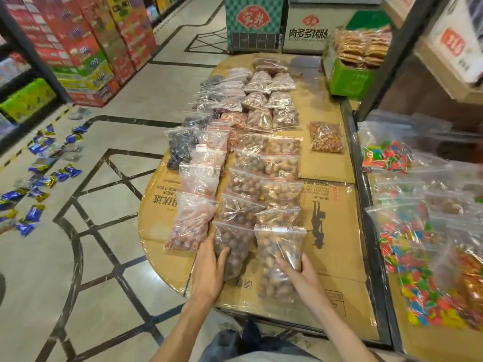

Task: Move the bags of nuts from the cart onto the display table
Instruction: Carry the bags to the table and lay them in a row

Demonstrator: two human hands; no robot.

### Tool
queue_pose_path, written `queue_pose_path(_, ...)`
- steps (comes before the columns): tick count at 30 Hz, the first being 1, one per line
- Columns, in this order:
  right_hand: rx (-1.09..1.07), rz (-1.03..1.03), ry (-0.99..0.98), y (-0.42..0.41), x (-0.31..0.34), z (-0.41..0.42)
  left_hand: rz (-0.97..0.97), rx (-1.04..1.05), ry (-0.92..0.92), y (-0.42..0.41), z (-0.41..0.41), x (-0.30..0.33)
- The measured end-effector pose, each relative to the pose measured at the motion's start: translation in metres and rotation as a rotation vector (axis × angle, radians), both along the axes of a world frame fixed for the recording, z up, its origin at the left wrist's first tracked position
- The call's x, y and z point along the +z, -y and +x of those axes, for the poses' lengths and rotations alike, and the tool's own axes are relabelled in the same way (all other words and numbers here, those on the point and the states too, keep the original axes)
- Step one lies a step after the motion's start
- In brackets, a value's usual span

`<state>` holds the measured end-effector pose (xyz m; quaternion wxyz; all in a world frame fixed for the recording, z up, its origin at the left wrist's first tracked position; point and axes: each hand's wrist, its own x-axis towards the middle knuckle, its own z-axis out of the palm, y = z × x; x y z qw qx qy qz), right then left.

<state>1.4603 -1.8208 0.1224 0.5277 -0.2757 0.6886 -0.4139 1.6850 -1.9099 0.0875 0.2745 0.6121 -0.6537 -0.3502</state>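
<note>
Two clear zip bags of nuts lie at the near end of the cardboard-covered display table [332, 246]. My left hand [211, 267] grips the dark round-nut bag [234, 246] along its left side. My right hand [300, 273] holds the lower part of the pale-nut bag [277, 259], which lies flat. Beyond them, several rows of similar bags [245, 152] run up the table. The cart [366, 184] stands at the right with bags of colourful candy [407, 241] on it.
A single bag of orange nuts [326, 137] lies apart on the table's right side. A green box of snacks [352, 71] sits at the far right. Blue wrapped candies [39, 178] are scattered on the floor at the left. Stacked cartons [86, 48] line the aisle.
</note>
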Motion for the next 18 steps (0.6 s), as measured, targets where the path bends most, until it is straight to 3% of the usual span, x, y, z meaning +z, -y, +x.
queue_pose_path(11, 0.011, 0.001, -0.329, 0.006, -0.017, 0.022, 0.051, -0.034, 0.006, -0.007, 0.008, -0.002)
queue_pose_path(18, 0.041, 0.005, -0.309, -0.015, -0.008, 0.016, -0.106, -0.117, 0.135, -0.032, 0.016, 0.008)
